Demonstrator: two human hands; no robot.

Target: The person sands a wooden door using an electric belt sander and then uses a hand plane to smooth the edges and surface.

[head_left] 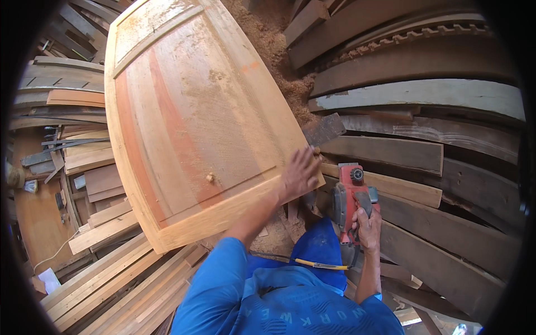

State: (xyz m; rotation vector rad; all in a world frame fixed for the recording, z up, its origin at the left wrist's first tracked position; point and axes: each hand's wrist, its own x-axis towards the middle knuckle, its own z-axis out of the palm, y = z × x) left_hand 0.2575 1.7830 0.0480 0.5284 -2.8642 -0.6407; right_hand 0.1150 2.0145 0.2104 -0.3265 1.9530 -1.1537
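A wooden panel door (195, 106) with a raised frame and orange-brown stripes lies in front of me, dusted with sawdust. My left hand (300, 174) rests on its near right corner, palm down, fingers spread. To the right of that corner, my right hand (367, 229) is wrapped round the handle of a red electric planer (347, 204). The planer has a dark knob at its front and appears apart from the door. On the door's surface near its close edge sits a small curl of shavings (210, 178).
Dark planks and beams (391, 156) are stacked along the right. Lighter boards (111, 279) are piled at the lower left. Wood shavings (273, 50) cover the floor beyond the door's right edge. A thin yellow stick (321, 264) lies across my blue clothing.
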